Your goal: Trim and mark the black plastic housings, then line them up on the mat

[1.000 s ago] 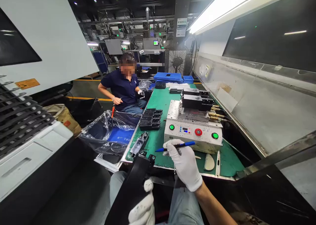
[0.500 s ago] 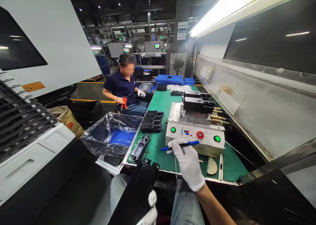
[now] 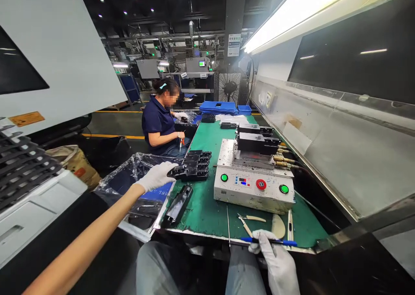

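My left hand (image 3: 156,176), in a white glove, reaches out over the left edge of the green mat (image 3: 210,200) and grips a black plastic part (image 3: 177,171) beside the stack of black parts (image 3: 196,165). Another long black part (image 3: 177,205) lies on the mat just below it. My right hand (image 3: 275,260), also gloved, is low at the table's near edge, closed on a blue pen (image 3: 269,241) held level.
A grey fixture box (image 3: 253,185) with green and red buttons stands mid-table, with tweezers (image 3: 248,220) before it. A plastic-lined blue bin (image 3: 142,182) sits left of the table. A seated co-worker (image 3: 160,120) works farther along. Blue trays (image 3: 218,107) lie at the far end.
My left hand left my lap and reached forward to the black part by the stack; the long black piece it held is gone from it. My right hand dropped back to the table edge with the pen.
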`<move>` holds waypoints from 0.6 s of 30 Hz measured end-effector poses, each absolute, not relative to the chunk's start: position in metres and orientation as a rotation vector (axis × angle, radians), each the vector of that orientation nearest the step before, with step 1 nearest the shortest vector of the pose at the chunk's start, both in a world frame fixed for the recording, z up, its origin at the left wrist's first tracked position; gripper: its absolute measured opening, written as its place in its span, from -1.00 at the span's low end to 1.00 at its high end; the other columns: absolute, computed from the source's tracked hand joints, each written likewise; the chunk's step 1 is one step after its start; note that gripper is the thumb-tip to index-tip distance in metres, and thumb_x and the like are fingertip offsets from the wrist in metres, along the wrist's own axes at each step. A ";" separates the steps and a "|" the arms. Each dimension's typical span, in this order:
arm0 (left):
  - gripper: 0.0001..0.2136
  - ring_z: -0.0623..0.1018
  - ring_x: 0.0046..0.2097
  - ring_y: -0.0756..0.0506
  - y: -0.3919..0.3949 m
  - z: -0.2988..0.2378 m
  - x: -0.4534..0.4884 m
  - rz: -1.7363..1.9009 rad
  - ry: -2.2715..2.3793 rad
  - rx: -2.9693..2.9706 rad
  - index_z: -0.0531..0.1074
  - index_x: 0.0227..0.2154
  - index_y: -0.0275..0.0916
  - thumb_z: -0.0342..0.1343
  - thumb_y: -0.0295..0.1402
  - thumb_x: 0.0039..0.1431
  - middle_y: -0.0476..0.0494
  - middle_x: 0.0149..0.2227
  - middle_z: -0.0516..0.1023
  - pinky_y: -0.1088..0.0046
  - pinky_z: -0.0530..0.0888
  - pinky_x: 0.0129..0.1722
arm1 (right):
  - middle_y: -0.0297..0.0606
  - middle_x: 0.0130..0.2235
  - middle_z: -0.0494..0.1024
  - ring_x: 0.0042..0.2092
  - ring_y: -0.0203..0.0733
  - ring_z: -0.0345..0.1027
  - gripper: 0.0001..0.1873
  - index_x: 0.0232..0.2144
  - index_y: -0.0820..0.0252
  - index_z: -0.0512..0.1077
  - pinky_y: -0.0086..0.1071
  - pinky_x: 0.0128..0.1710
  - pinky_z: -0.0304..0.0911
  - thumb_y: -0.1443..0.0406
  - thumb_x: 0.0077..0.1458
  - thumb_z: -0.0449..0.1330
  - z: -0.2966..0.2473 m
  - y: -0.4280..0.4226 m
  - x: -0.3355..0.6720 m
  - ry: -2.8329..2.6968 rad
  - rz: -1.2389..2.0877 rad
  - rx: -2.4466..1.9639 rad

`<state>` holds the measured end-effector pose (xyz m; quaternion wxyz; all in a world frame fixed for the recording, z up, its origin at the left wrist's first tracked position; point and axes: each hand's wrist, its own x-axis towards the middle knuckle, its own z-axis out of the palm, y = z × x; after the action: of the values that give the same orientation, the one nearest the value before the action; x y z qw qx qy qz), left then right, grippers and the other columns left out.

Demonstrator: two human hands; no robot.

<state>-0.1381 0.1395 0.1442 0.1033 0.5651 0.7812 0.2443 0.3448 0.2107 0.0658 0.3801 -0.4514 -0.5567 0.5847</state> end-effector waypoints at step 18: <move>-0.19 0.57 0.14 -0.31 0.237 0.124 -0.140 0.261 1.814 1.617 0.38 0.26 -0.29 0.29 0.05 -0.02 -0.27 0.19 0.58 0.24 0.44 0.16 | -0.14 -0.52 0.62 -0.43 -0.02 0.56 -0.28 -0.41 0.21 0.60 -0.33 -0.37 0.51 -0.31 -0.28 0.42 0.021 0.216 0.383 -1.348 1.569 -1.351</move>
<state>-0.1397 0.2369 0.1242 0.3418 0.6218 0.6975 0.1004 0.3831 0.2161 0.0212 0.3294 -0.5164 -0.5152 0.5996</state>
